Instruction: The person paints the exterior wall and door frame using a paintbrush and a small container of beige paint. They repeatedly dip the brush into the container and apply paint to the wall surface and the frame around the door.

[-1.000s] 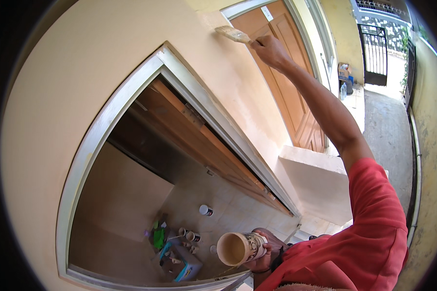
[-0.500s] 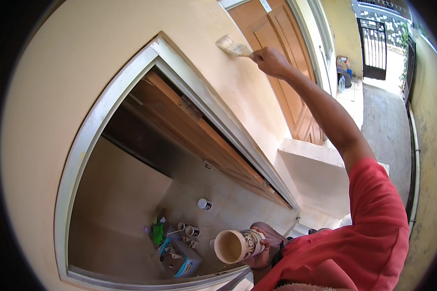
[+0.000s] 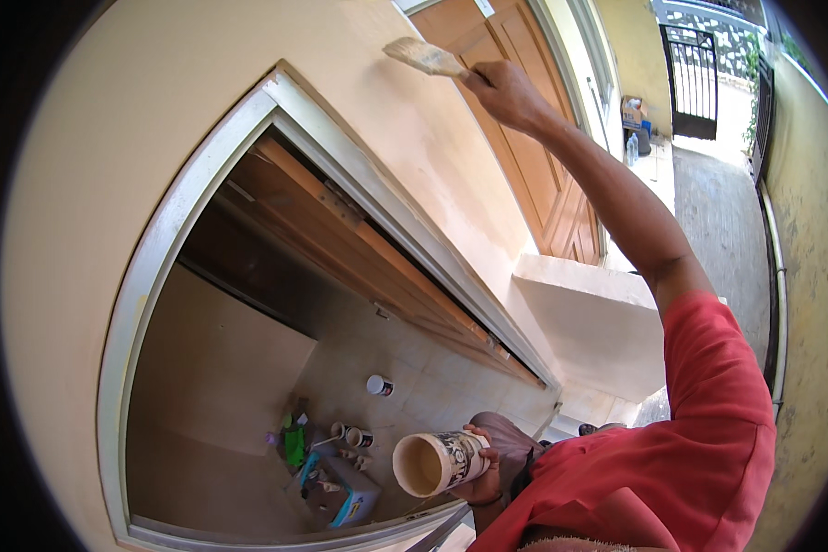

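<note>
My right hand [image 3: 503,92] is stretched far up and grips the handle of a wide paintbrush [image 3: 423,56]. The bristles lie at or very near the cream wall [image 3: 386,120], on the strip between two door frames; whether they touch is hard to tell. Low in the view, my left hand [image 3: 484,478] is wrapped around a paint-smeared tub [image 3: 440,463]. Its mouth tilts toward the left and shows a cream-coloured inside. Part of the left hand's fingers is hidden behind the tub.
A grey-white door frame [image 3: 170,221] surrounds an opening with a brown door [image 3: 368,267] swung inward. On the floor inside stand a white can [image 3: 380,385] and a box [image 3: 345,497] among several pots. A low ledge [image 3: 589,322] juts out at right, beside another wooden door [image 3: 515,129].
My right hand and the brush have moved up and left in the view, with the bristles now more level. The whole view has shifted slightly; the tub stays in my left hand.
</note>
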Available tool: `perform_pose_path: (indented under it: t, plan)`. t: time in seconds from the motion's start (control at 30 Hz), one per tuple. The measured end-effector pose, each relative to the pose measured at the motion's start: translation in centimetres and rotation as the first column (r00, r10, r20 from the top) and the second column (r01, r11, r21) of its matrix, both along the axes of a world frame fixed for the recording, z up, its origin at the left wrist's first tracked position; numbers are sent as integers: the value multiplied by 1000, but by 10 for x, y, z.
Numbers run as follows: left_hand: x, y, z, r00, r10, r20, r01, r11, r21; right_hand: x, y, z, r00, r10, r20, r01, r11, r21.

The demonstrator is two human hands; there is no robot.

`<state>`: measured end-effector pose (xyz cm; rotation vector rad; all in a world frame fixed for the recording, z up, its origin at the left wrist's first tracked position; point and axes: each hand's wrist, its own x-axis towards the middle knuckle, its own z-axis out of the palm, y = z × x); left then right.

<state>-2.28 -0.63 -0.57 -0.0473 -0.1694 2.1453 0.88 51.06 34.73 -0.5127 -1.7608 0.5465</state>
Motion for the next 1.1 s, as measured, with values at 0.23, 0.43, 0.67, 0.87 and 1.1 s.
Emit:
perform_pose_path:
  t: [0.23,0.43,0.67,0.87,1.1]
  plan:
    - [-3,4,-2,1000,-17,3,17,1000,19,-33,53,64,993,-120,20,120,993,-2]
    - [-3,7,3,1000,-2,10,2,1000,-20,-33,41,-44,975,-34,219,54,995,-82]
    - [-5,10,17,1000,-27,9,27,999,-17,24,20,-67,985,162,61,-129,923,-362]
    - [-7,6,10,999,-33,-4,32,998,-49,-3,35,23,955,-296,16,291,947,137]
    - [-9,14,-1,997,-81,12,81,996,-25,-58,97,77,939,-339,-64,344,906,246]
